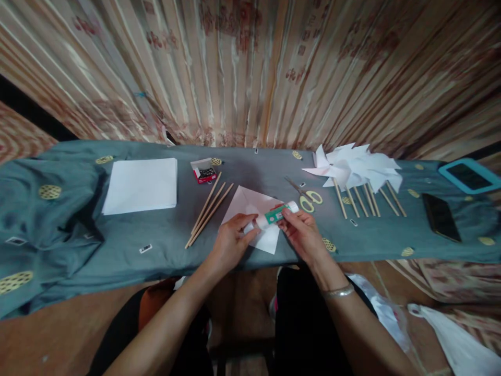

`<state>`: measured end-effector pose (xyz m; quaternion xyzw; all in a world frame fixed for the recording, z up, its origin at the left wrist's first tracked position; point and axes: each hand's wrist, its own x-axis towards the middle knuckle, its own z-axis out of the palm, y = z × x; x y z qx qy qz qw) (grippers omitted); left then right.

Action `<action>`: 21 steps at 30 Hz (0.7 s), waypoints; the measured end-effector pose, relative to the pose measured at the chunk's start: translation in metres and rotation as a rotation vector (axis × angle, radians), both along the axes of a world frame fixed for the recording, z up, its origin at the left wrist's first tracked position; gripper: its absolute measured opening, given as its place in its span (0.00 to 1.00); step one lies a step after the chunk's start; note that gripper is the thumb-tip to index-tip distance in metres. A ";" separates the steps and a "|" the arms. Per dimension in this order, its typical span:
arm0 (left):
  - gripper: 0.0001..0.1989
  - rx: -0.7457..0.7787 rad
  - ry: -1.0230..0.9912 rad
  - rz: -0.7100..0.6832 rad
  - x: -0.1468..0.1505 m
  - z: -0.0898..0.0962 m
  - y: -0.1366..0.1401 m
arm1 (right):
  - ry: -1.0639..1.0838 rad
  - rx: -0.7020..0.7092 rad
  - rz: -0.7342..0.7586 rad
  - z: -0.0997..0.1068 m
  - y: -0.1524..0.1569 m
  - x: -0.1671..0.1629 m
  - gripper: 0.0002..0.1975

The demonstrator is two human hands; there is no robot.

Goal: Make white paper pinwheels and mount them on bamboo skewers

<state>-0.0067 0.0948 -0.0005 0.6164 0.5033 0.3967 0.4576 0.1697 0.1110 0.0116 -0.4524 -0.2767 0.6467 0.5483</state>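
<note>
Both hands hold a green and white glue stick (273,215) above a square of white paper (267,242). My left hand (234,237) pinches its white left end between thumb and fingers; whether that end is a loosened cap I cannot tell. Around the right part of the barrel my right hand (305,232) is closed, thumb on top. The paper lies flat on the cloth and shows faint crease lines. Just to the right of the paper are scissors (306,197) with yellow handles. Several thin wooden sticks (209,213) lie to the left of the paper.
A stack of white paper (141,185) lies on the left. Behind the sticks sits a small open red box (204,171) of dark small pieces. White paper pinwheels (356,166) on sticks lie at right, near a black phone (441,217) and a blue-framed device (470,175).
</note>
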 end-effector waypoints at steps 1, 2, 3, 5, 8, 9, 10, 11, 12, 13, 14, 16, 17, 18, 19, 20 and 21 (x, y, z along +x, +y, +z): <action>0.16 -0.009 -0.002 0.008 -0.002 -0.002 0.002 | 0.012 -0.018 -0.021 0.000 0.002 0.002 0.13; 0.16 -0.018 -0.002 0.016 -0.004 -0.003 0.003 | 0.029 -0.040 -0.034 0.000 0.004 0.004 0.14; 0.16 -0.026 -0.001 0.026 -0.006 -0.003 0.004 | 0.055 -0.061 -0.043 0.000 0.005 0.006 0.14; 0.16 -0.025 0.002 0.046 -0.009 -0.003 0.006 | 0.135 -0.104 -0.050 0.000 0.009 0.007 0.14; 0.15 -0.003 0.017 0.063 -0.009 -0.003 0.008 | 0.268 -0.157 -0.043 -0.001 0.013 0.006 0.13; 0.15 0.003 0.024 0.063 -0.009 -0.002 0.009 | 0.293 -0.169 -0.033 -0.001 0.013 0.005 0.13; 0.16 0.008 0.034 0.062 -0.008 -0.002 0.009 | 0.305 -0.176 -0.019 -0.001 0.014 0.005 0.12; 0.17 0.014 0.047 0.063 -0.008 -0.001 0.010 | 0.305 -0.177 -0.008 -0.002 0.014 0.004 0.12; 0.17 0.022 0.065 0.062 -0.008 -0.001 0.010 | 0.295 -0.173 0.001 -0.002 0.014 0.003 0.11; 0.17 0.038 0.087 0.062 -0.009 -0.001 0.010 | 0.276 -0.163 0.002 -0.002 0.013 0.003 0.11; 0.16 0.064 0.116 0.059 -0.009 -0.001 0.011 | 0.251 -0.147 -0.007 -0.002 0.013 0.003 0.11; 0.13 0.173 0.208 0.042 -0.011 -0.004 0.011 | 0.177 -0.112 -0.043 -0.002 0.013 0.004 0.13; 0.13 0.245 0.274 0.022 -0.011 -0.005 0.011 | 0.132 -0.095 -0.059 -0.001 0.013 0.006 0.14; 0.13 0.315 0.352 -0.007 -0.011 -0.007 0.010 | 0.086 -0.079 -0.071 -0.001 0.014 0.007 0.15; 0.14 0.373 0.435 -0.040 -0.011 -0.009 0.009 | 0.043 -0.063 -0.079 -0.001 0.014 0.008 0.16; 0.15 0.415 0.517 -0.075 -0.010 -0.011 0.008 | 0.003 -0.047 -0.080 -0.001 0.015 0.009 0.17; 0.15 0.440 0.589 -0.106 -0.009 -0.012 0.006 | -0.036 -0.030 -0.078 -0.001 0.017 0.010 0.16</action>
